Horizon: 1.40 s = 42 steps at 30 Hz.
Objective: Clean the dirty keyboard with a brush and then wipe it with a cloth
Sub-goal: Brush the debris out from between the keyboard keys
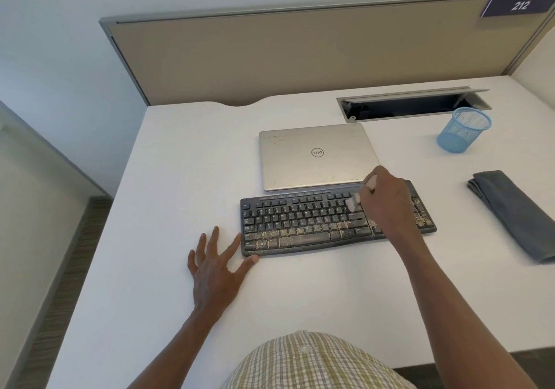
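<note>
A black keyboard (303, 223) lies on the white desk (186, 160), with sandy dirt on its lower rows and right end. My right hand (387, 199) grips a small pale brush (354, 201) over the keyboard's upper right keys, bristles down on the keys. The brush is blurred and partly hidden by my fingers. My left hand (214, 264) rests flat on the desk with fingers spread, its thumb and index finger touching the keyboard's left front corner. A folded dark grey cloth (513, 214) lies on the desk to the right.
A closed silver laptop (315, 156) sits just behind the keyboard. A blue mesh pen cup (462, 130) stands at the back right, in front of an open cable tray (411, 105). A beige partition (270, 55) borders the desk at the back.
</note>
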Each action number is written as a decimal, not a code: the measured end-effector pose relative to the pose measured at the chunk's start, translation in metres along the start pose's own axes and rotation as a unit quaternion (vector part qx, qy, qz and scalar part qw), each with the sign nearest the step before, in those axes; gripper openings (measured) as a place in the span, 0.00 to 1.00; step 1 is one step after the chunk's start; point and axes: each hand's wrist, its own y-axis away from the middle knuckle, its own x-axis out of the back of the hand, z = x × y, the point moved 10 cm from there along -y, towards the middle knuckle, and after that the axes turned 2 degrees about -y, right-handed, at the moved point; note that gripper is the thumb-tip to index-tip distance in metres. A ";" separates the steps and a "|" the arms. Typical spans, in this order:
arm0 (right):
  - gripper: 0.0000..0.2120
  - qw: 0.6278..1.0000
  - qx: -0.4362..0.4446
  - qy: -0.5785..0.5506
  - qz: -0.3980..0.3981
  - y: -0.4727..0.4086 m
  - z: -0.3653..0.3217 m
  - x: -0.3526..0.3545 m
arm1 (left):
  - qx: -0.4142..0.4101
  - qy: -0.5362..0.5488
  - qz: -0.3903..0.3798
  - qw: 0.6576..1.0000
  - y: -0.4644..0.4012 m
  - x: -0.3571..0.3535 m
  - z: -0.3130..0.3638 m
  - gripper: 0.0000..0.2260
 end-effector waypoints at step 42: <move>0.01 0.999 0.018 0.004 -0.031 0.007 -0.008 -0.013 | 0.000 0.004 -0.006 1.000 0.000 0.000 0.001 0.35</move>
